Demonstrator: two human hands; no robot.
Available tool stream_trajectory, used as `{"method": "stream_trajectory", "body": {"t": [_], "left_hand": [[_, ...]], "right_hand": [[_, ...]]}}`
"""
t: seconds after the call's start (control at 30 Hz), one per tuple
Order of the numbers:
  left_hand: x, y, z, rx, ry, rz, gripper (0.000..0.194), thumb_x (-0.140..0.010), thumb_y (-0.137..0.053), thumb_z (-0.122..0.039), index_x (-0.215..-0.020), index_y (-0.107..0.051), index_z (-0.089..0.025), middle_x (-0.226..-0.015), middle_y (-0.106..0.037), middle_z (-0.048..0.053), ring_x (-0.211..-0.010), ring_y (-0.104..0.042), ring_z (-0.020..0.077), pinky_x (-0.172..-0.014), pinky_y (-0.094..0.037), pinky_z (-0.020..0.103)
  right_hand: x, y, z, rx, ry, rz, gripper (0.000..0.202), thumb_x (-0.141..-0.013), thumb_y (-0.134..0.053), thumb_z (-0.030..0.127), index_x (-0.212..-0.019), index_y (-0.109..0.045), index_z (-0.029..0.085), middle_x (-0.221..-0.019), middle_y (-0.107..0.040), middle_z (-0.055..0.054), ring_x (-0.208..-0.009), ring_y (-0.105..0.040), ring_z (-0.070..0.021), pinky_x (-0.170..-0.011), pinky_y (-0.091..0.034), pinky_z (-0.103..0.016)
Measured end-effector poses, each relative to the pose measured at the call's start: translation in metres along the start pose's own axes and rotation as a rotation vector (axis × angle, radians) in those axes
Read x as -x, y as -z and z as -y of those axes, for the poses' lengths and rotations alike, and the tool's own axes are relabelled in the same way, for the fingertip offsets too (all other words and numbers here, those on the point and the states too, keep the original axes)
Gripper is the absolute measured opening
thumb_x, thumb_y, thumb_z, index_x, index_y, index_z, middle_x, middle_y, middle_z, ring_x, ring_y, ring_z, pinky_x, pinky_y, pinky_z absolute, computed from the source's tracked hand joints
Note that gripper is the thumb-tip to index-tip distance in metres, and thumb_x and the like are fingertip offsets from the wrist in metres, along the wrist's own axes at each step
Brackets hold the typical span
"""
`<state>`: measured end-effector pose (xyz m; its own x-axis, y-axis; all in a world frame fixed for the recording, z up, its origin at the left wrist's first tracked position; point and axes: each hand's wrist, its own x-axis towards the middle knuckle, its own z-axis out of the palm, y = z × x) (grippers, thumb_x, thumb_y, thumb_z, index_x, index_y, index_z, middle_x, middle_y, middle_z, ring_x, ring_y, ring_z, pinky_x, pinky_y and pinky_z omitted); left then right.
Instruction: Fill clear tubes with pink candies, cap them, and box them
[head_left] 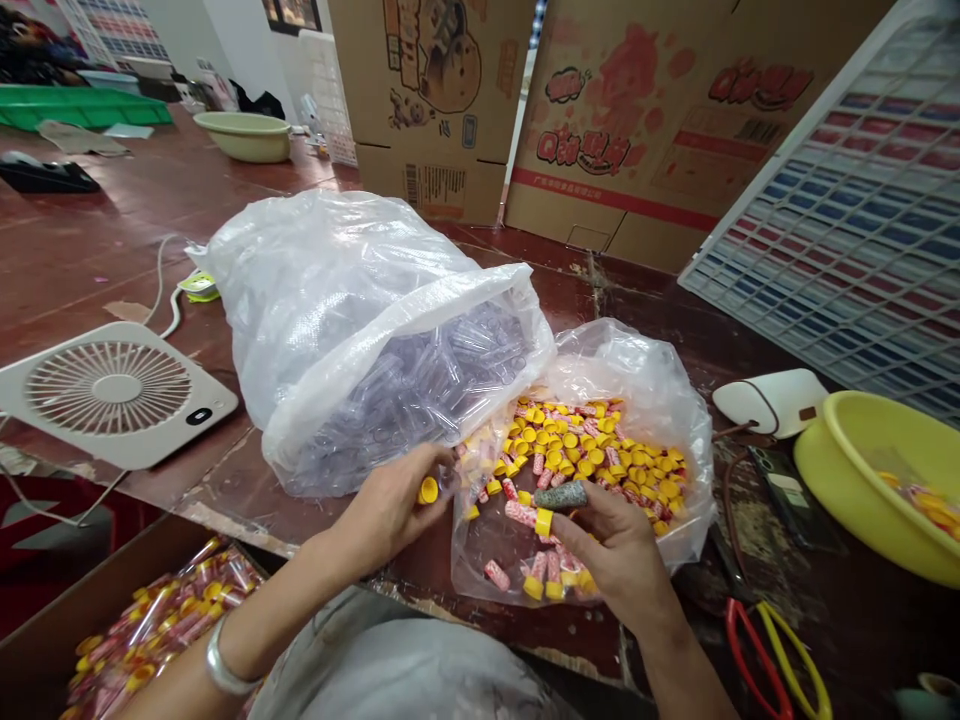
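Note:
My left hand [394, 505] is closed at the mouth of a white woven bag [337, 260] full of clear plastic tubes [442, 375]. A yellow cap [428, 490] shows between its fingers, with what looks like clear tube plastic beside it. My right hand [611, 545] pinches a pink-and-white patterned piece with a yellow cap [529, 517], held over a clear plastic bag [645, 370]. A grey speckled sheath [561, 498] extends from the right index finger, apparently a finger cover. Many yellow-capped pink pieces [570, 445] lie in that clear bag.
A box of filled tubes [180, 610] stands low at left. Around the table are a white fan [116, 390], a yellow basin [862, 480], scissors [780, 650], a phone [795, 495] and a white corded device [772, 400]. Cardboard [622, 120] and a white rack [847, 220] stand behind.

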<state>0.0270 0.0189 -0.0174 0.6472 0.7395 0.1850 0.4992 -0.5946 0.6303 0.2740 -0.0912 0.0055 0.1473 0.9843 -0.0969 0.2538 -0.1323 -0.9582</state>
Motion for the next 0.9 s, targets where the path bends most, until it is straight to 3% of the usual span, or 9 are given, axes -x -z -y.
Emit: {"method": "stream_trajectory", "body": {"t": [0.1, 0.23, 0.47, 0.67, 0.77, 0.83, 0.9], "left_hand": [[0.005, 0.005, -0.016, 0.084, -0.09, 0.087, 0.022, -0.095, -0.057, -0.03, -0.113, -0.064, -0.02, -0.097, -0.073, 0.006, -0.087, -0.066, 0.0194, -0.078, -0.051, 0.03], [0.013, 0.009, -0.024, 0.143, -0.192, 0.126, 0.027, -0.096, -0.058, -0.032, -0.12, -0.065, -0.02, -0.103, -0.072, 0.008, -0.093, -0.064, 0.02, -0.082, -0.049, 0.03], [0.021, 0.003, -0.032, 0.287, -0.124, 0.164, 0.026, -0.096, -0.058, -0.032, -0.118, -0.064, -0.021, -0.107, -0.066, 0.008, -0.095, -0.064, 0.018, -0.081, -0.051, 0.027], [0.029, -0.016, -0.04, 0.304, -0.145, 0.108, 0.019, -0.095, -0.059, -0.029, -0.11, -0.066, -0.019, -0.098, -0.071, 0.008, -0.088, -0.067, 0.0178, -0.077, -0.052, 0.027], [0.031, -0.02, -0.041, 0.304, -0.103, 0.065, 0.018, -0.094, -0.057, -0.028, -0.107, -0.067, -0.018, -0.095, -0.07, 0.008, -0.084, -0.067, 0.0181, -0.074, -0.051, 0.026], [0.035, -0.015, -0.041, 0.316, -0.048, 0.112, 0.018, -0.094, -0.059, -0.03, -0.105, -0.067, -0.019, -0.094, -0.07, 0.007, -0.084, -0.067, 0.0177, -0.074, -0.05, 0.025], [0.045, -0.002, -0.034, 0.273, 0.011, 0.243, 0.017, -0.092, -0.061, -0.033, -0.101, -0.069, -0.022, -0.092, -0.071, 0.005, -0.083, -0.068, 0.0174, -0.072, -0.049, 0.024]], "right_hand": [[-0.001, -0.012, 0.011, -0.102, -0.032, 0.084, 0.021, -0.085, -0.07, 0.041, -0.089, -0.069, 0.02, -0.087, -0.071, -0.004, -0.081, -0.065, -0.0195, -0.075, -0.054, -0.03], [-0.004, -0.015, 0.013, -0.058, -0.039, 0.111, 0.023, -0.084, -0.07, 0.04, -0.091, -0.069, 0.019, -0.087, -0.07, -0.003, -0.08, -0.064, -0.0186, -0.073, -0.053, -0.028], [-0.001, -0.017, 0.009, 0.037, -0.078, 0.145, 0.024, -0.083, -0.071, 0.043, -0.087, -0.069, 0.019, -0.077, -0.068, -0.001, -0.076, -0.063, -0.0179, -0.067, -0.05, -0.026], [-0.008, -0.025, 0.002, -0.001, -0.142, 0.377, 0.032, -0.085, -0.068, 0.046, -0.07, -0.065, 0.018, -0.066, -0.066, 0.001, -0.064, -0.057, -0.0132, -0.061, -0.044, -0.023], [-0.009, -0.034, 0.002, -0.03, -0.175, 0.412, 0.032, -0.087, -0.065, 0.044, -0.069, -0.061, 0.018, -0.063, -0.063, 0.002, -0.06, -0.056, -0.0119, -0.059, -0.042, -0.023], [-0.008, -0.038, 0.002, 0.038, -0.159, 0.394, 0.03, -0.085, -0.068, 0.04, -0.067, -0.059, 0.018, -0.061, -0.061, 0.004, -0.059, -0.054, -0.0111, -0.055, -0.038, -0.022], [-0.007, -0.034, 0.0, 0.174, -0.115, 0.391, 0.027, -0.081, -0.073, 0.038, -0.066, -0.06, 0.019, -0.061, -0.061, 0.005, -0.059, -0.054, -0.0112, -0.053, -0.035, -0.021]]}}
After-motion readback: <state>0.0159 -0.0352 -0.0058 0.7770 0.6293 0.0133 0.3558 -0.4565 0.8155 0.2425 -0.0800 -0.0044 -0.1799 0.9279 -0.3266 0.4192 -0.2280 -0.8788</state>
